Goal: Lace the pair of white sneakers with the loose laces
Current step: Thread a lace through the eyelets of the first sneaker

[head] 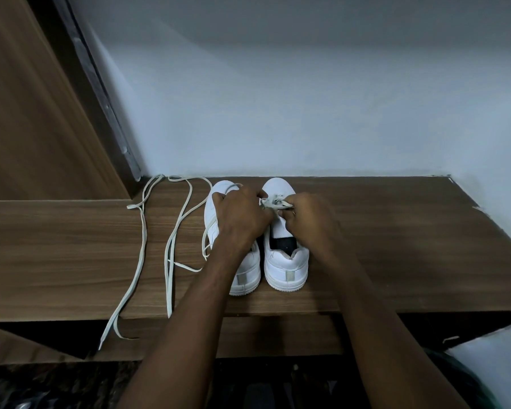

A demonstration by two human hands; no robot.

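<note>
Two white sneakers stand side by side on a wooden shelf [381,246], heels toward me. My left hand [241,219] lies over the left sneaker [248,273] and reaches across to the right sneaker [286,267]. My right hand [307,219] pinches a white lace [275,202] bunched over the right sneaker's front eyelets; my left fingers hold the same lace. A second loose lace [142,231] trails in long loops over the shelf to the left, one end hanging past the front edge.
A pale wall rises right behind the shoes. A wooden door panel [36,113] and its dark frame stand at the left. Below the shelf's front edge is a lower wooden ledge [263,338] and a dark floor.
</note>
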